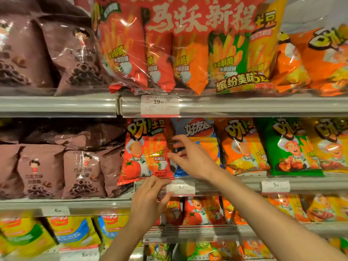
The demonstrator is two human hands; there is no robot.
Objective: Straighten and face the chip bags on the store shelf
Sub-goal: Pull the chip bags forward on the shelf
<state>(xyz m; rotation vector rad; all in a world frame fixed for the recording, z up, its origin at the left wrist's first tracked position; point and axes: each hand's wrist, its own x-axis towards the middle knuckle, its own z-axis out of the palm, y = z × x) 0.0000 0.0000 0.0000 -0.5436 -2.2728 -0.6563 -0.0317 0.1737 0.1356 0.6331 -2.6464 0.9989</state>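
A red tomato-flavour chip bag (145, 151) stands upright on the middle shelf, its bottom hanging slightly over the shelf edge. My left hand (150, 196) is just below it, fingertips touching the bag's lower edge. My right hand (190, 157) reaches in at the bag's right side, fingers spread, between it and a blue chip bag (199, 132) partly hidden behind my hand. Orange (243, 146) and green (290, 147) chip bags stand in a row to the right.
Brown chocolate snack bags (62, 172) fill the left of the middle shelf. A large multipack (188, 44) sits on the shelf above. Price tags (160, 105) hang on the shelf rails (320, 182). More chip bags (199, 210) line the lower shelves.
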